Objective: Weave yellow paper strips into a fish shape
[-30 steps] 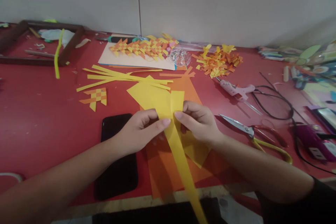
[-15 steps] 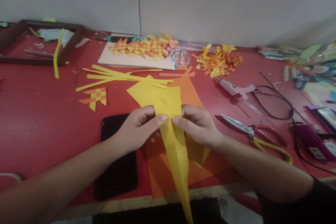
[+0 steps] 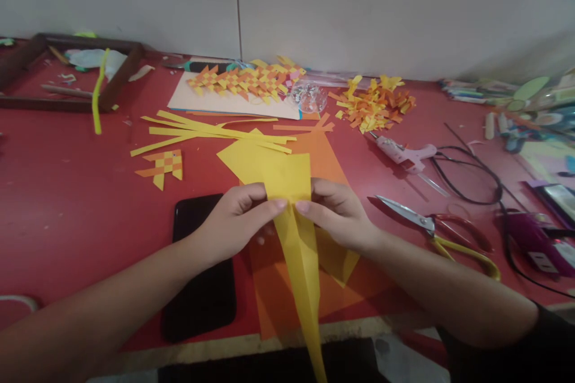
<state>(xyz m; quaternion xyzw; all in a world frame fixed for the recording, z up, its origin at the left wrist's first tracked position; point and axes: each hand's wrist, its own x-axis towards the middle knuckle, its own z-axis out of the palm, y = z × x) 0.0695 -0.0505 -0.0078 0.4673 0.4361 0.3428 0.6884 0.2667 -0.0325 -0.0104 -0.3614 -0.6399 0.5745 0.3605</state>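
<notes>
My left hand (image 3: pixel 238 221) and my right hand (image 3: pixel 338 212) both pinch a long folded piece of yellow paper (image 3: pixel 296 233) held over the red table. Its top end spreads wide above my fingers and its lower end tapers down past the table's front edge. Under my hands lie a yellow sheet (image 3: pixel 251 161) and an orange sheet (image 3: pixel 287 293). A black phone (image 3: pixel 200 293) lies beneath my left wrist.
Yellow strips (image 3: pixel 202 128) and a small woven fish (image 3: pixel 164 166) lie left of centre. Woven pieces on white paper (image 3: pixel 242 84) and a heap of paper scraps (image 3: pixel 372 105) sit at the back. Scissors (image 3: pixel 438 230), a glue gun (image 3: pixel 404 152) and cables lie to the right.
The wide top of the yellow paper has closed from a split into one folded piece, and its hanging tail has swung a little to the left. My hands have stayed in place.
</notes>
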